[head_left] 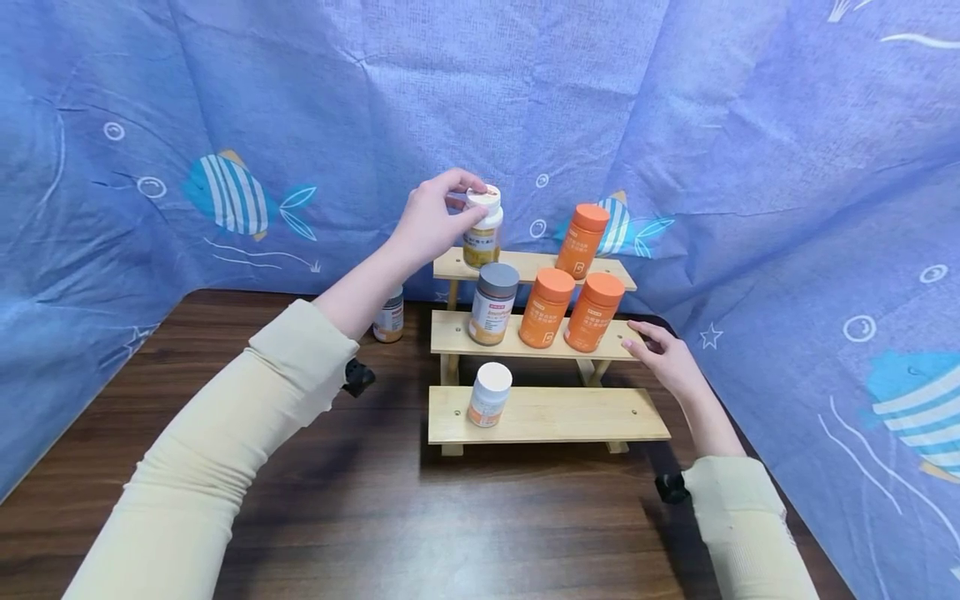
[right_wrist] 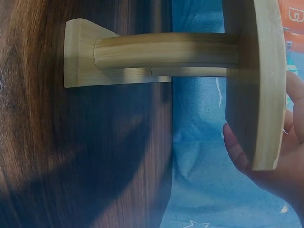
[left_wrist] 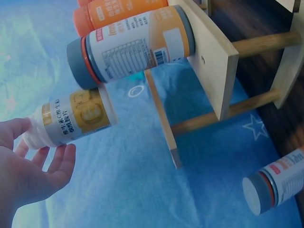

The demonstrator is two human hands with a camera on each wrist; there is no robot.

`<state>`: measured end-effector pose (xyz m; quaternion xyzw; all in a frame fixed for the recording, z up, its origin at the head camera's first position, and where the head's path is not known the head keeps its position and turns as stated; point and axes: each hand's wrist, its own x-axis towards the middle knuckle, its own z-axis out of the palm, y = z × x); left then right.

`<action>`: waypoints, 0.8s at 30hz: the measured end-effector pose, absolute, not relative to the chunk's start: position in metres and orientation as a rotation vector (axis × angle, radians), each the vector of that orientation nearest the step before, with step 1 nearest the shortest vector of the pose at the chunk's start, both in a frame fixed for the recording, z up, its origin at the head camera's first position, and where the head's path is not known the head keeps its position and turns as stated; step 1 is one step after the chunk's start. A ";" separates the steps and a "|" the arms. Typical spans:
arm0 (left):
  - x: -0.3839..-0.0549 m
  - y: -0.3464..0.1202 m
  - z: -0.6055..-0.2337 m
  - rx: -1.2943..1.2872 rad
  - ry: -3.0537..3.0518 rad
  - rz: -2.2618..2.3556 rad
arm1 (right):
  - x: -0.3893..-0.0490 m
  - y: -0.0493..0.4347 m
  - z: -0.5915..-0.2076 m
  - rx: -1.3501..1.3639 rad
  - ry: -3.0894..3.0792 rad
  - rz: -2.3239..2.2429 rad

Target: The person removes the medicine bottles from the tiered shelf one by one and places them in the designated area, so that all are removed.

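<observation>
My left hand [head_left: 435, 221] pinches a white pill bottle [head_left: 482, 236] with a gold label near its cap, at the left end of the rack's top shelf [head_left: 517, 265]. In the left wrist view a gap shows between the base of this bottle [left_wrist: 78, 116] and the top shelf. Below it, a grey-capped bottle [head_left: 493, 304] stands on the middle shelf beside two orange bottles [head_left: 545, 308]. My right hand [head_left: 667, 360] grips the right end of the middle shelf [head_left: 446, 333], fingers above and below the board [right_wrist: 268, 109] in the right wrist view.
Another orange bottle [head_left: 581, 243] stands on the top shelf at right. A small white bottle [head_left: 490, 395] is on the bottom shelf [head_left: 577, 415]. A second grey-capped bottle [head_left: 388, 318] stands on the dark wooden table [head_left: 450, 533], left of the rack. A blue fish-patterned cloth [head_left: 375, 100] hangs behind.
</observation>
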<state>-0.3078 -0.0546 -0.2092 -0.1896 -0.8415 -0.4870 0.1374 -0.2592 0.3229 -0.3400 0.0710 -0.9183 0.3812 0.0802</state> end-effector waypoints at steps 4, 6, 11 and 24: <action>-0.306 -0.065 -0.207 -0.522 -2.440 -1.394 | -0.259 0.322 -0.339 0.208 -2.755 1.134; -0.305 -0.071 -0.207 -0.507 -2.441 -1.398 | -0.264 0.327 -0.344 0.210 -2.759 1.136; -0.304 -0.084 -0.204 -0.468 -2.453 -1.422 | -0.277 0.342 -0.357 0.210 -2.784 1.089; -0.304 -0.117 -0.207 -0.425 -2.524 -1.398 | -0.283 0.343 -0.367 0.212 -2.728 0.994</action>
